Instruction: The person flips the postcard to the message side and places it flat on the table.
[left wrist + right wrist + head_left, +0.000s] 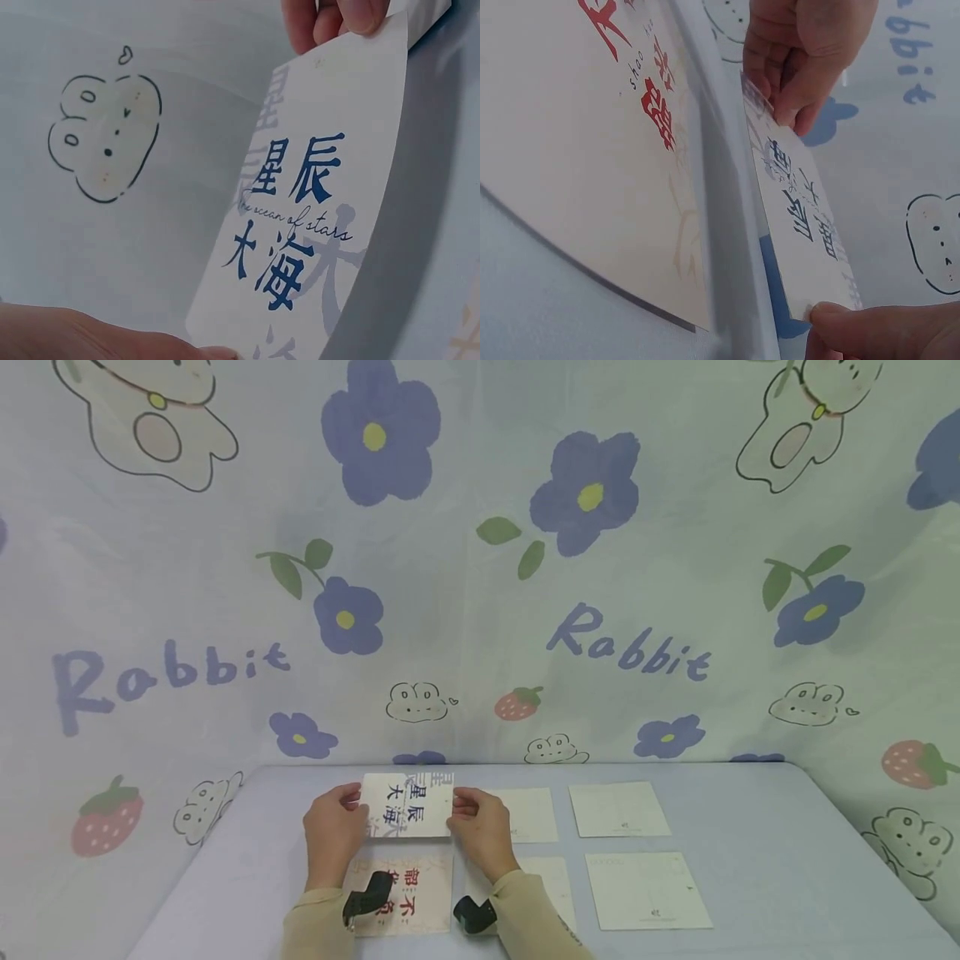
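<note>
A white card with blue Chinese lettering [408, 818] is held up sideways between both hands. My left hand [333, 828] pinches its left short edge, and my right hand [486, 831] grips the opposite edge. Seen from the left wrist, the card [330, 112] also bears the line "the ocean of stars" and stands tilted. A card with red lettering [431, 914] lies below it on the table, partly covered by the left wrist's strap mount. In the right wrist view the red-lettered card [570, 165] lies close by, apart from the raised one.
Pale cards, blank but for small marks, lie to the right: a far one [618, 810], a near one [648, 893], and two more [534, 814] partly behind the right hand and forearm. The light table [757, 852] meets a hanging printed cloth [465, 610] at the back.
</note>
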Demonstrator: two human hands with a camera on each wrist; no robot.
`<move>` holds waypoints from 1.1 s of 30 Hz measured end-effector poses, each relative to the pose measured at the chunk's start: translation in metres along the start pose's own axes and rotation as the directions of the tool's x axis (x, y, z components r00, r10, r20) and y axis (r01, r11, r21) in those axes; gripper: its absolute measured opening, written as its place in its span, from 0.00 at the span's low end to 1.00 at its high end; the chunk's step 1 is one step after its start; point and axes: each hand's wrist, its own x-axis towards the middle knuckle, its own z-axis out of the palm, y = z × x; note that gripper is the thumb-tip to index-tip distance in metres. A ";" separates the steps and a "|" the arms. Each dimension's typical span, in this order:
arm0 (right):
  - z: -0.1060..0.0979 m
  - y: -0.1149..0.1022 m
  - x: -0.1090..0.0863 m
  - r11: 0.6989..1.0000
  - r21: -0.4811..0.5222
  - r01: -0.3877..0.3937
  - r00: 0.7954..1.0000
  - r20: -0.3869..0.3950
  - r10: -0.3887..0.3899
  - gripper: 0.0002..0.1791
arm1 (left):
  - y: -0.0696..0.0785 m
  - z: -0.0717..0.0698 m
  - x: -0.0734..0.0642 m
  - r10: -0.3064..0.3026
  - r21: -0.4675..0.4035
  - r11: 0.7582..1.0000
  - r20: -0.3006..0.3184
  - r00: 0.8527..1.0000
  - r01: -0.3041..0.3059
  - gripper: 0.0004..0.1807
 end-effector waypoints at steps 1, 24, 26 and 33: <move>0.000 0.000 0.000 1.000 0.002 0.006 1.000 0.000 -0.006 0.21 | 0.000 0.000 0.000 -0.001 -0.002 1.000 -0.006 1.000 0.001 0.20; 0.003 0.000 -0.001 0.999 0.034 0.034 0.999 -0.032 -0.033 0.18 | 0.005 -0.005 -0.001 0.023 -0.059 0.998 -0.075 0.997 -0.028 0.16; 0.003 -0.001 -0.002 0.999 0.034 0.029 0.999 -0.039 -0.028 0.18 | 0.005 -0.005 -0.001 0.029 -0.058 0.998 -0.082 0.996 -0.033 0.15; 0.004 -0.003 -0.004 0.999 0.032 0.015 0.998 -0.057 -0.013 0.18 | 0.006 -0.008 -0.002 0.029 -0.055 0.998 -0.102 0.994 -0.035 0.14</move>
